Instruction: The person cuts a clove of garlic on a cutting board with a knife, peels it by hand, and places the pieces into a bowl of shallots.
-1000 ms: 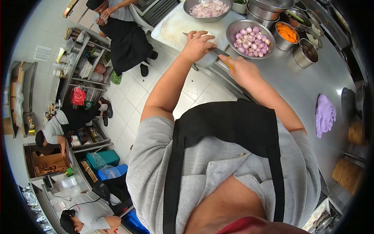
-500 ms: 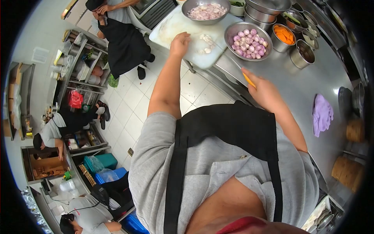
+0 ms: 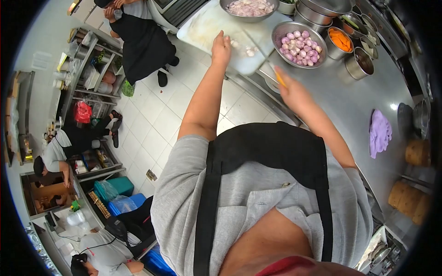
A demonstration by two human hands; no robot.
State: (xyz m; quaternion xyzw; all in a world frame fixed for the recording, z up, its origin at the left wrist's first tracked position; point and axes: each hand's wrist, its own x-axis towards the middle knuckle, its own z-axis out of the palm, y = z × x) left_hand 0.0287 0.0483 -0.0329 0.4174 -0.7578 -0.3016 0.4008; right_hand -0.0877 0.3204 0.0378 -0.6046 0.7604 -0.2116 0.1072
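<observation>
My right hand [image 3: 292, 88] is closed round the yellow handle of a knife [image 3: 279, 77]. Its blade reaches towards the near right corner of the white cutting board [image 3: 198, 30], below the bowl of shallots. My left hand [image 3: 221, 49] is over the board's near edge, fingers stretched out and nothing visible in them. Small pale pieces [image 3: 250, 51] lie on the board to the right of that hand. Whole peeled shallots [image 3: 301, 48] fill a steel bowl [image 3: 276, 37] beside the board. Sliced shallots [image 3: 250, 8] are in another steel bowl [image 3: 253, 19] at the back of the board.
On the steel counter [image 3: 340, 99] stand a pot with orange pieces [image 3: 340, 40], a dark-bottomed pot [image 3: 359, 64] and stacked steel bowls [image 3: 317, 11]. A purple cloth [image 3: 380, 133] lies further right. Across the tiled floor [image 3: 156, 119], several other people stand near shelves and worktops.
My left hand has turned, its fingers now pointing more upward. My right hand and the knife have shifted left and slightly up. Fewer pale pieces show beside my left hand.
</observation>
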